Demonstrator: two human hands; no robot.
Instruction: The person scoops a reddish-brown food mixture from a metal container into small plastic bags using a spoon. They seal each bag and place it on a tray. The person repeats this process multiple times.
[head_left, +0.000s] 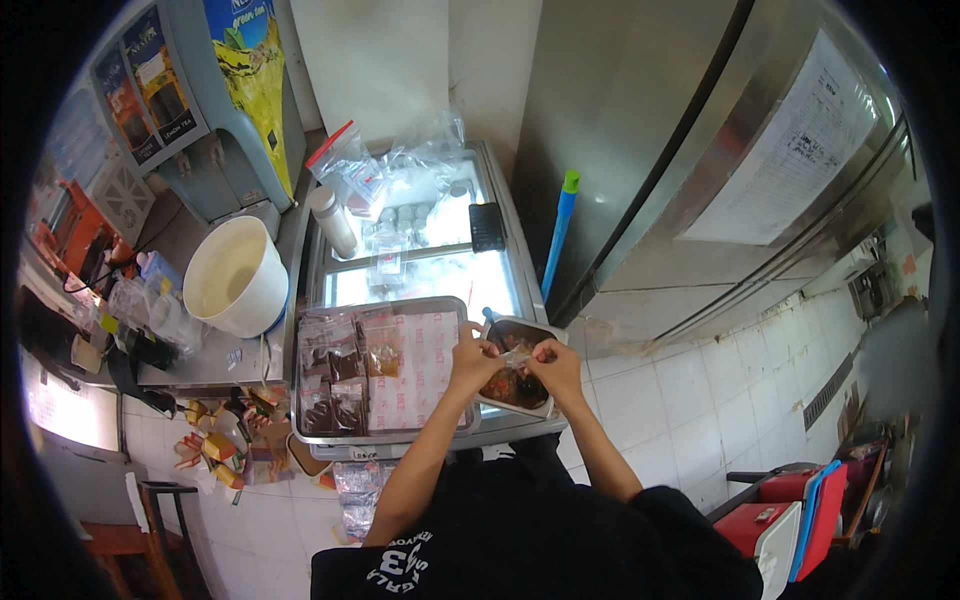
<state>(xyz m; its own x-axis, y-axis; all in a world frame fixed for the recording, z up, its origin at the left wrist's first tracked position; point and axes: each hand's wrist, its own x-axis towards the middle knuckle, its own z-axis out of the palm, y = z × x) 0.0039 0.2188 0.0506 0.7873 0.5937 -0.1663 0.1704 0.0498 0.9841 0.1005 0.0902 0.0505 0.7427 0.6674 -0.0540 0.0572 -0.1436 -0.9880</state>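
Both my hands are closed on a small clear plastic bag (515,357), one at each side of it. My left hand (476,358) pinches its left edge, and my right hand (555,364) its right edge. Under the bag stands a metal container (546,408) with reddish-brown food or sauce in it. A dark handle with a blue end (489,315) sticks up from the container by my left fingers. To the left lies a metal tray (463,312) with several filled clear packets (349,402) of dark brown sauce and an amber one (382,361).
Tray and container rest on a glass-topped chest freezer (430,285). Behind them are a bottle (333,222), loose plastic bags (425,140) and a black phone-like object (487,227). A white bucket (237,277) stands left; a steel cabinet (640,180) rises right.
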